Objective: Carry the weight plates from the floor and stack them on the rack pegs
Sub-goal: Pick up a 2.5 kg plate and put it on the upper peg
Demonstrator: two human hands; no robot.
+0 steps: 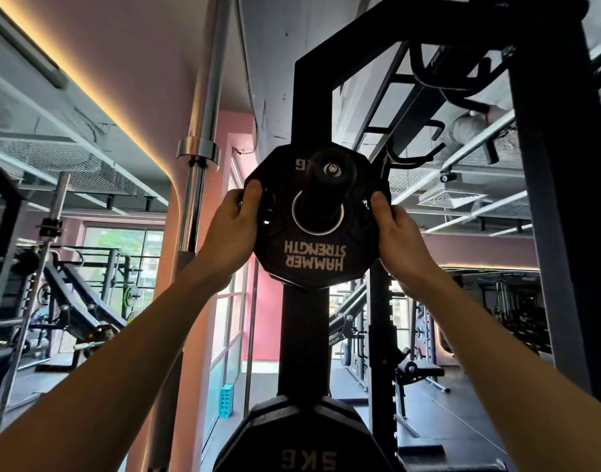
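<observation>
A: Where is the plate (314,257) held?

B: It is gripped at its side edges by the left hand (236,221) and right hand (396,233), its hole already threaded over the upper peg (328,185) of the rack (304,321).

A: How should it be seated?

B: It should be kept square and slid fully back to the post, with fingers cleared first. Another plate (302,437) hangs lower down.

Two hands are in view, the left hand (232,221) and the right hand (399,235). Between them sits one weight plate (312,257), on one rack peg (328,185). Below the hands shows one more plate (305,441), so two plates in all. To the left of the left hand stands one upright barbell (203,131).
</observation>
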